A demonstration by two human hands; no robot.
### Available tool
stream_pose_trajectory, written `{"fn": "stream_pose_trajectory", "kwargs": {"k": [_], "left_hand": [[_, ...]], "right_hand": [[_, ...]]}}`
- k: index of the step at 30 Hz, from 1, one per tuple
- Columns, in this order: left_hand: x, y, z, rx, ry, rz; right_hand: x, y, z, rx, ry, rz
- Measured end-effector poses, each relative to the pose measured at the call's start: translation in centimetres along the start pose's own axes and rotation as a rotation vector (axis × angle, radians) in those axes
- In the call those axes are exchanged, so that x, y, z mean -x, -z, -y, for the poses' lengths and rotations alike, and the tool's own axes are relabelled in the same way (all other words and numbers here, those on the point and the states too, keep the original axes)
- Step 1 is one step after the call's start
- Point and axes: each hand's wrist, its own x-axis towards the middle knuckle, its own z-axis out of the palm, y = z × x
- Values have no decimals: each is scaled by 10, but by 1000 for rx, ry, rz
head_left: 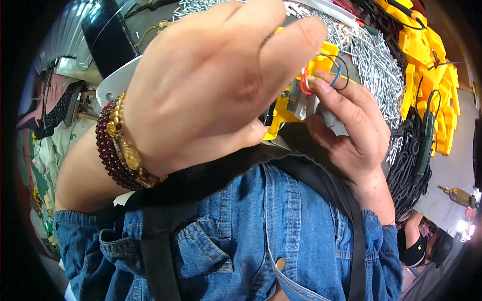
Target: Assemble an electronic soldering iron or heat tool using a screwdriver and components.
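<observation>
Large and close to the view, my left hand [201, 75] shows its back, with fingers bent over the work. Its grip is mostly hidden by the hand itself. One lower fingertip is beside a yellow plastic housing [281, 114]. At the housing's right side my right hand [356, 118] has its fingertips closed on a bundle of thin wires, among them a red wire [304, 83] and a blue wire [339, 72]. A grey metal block [305, 104] lies within the housing, just below those fingertips.
Piles of silver nail-like pins [374, 62] cover the table behind my hands. Several yellow housings [432, 75] are heaped at right, near coiled black cables [401, 175] and a dark-handled tool [427, 135]. A brass-coloured driver [457, 195] lies farther right. Another person [419, 243] is at lower right.
</observation>
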Motion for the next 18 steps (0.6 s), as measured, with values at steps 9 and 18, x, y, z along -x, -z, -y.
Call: {"fn": "stream_pose_trajectory", "kwargs": {"k": [9,18], "left_hand": [[7,-13,1,-4,-7,-150],[11,-29,3,6,-51,-285]], "right_hand": [[0,-1,6,-5,-39,-14],[3,2,5,80,12,-23]]}}
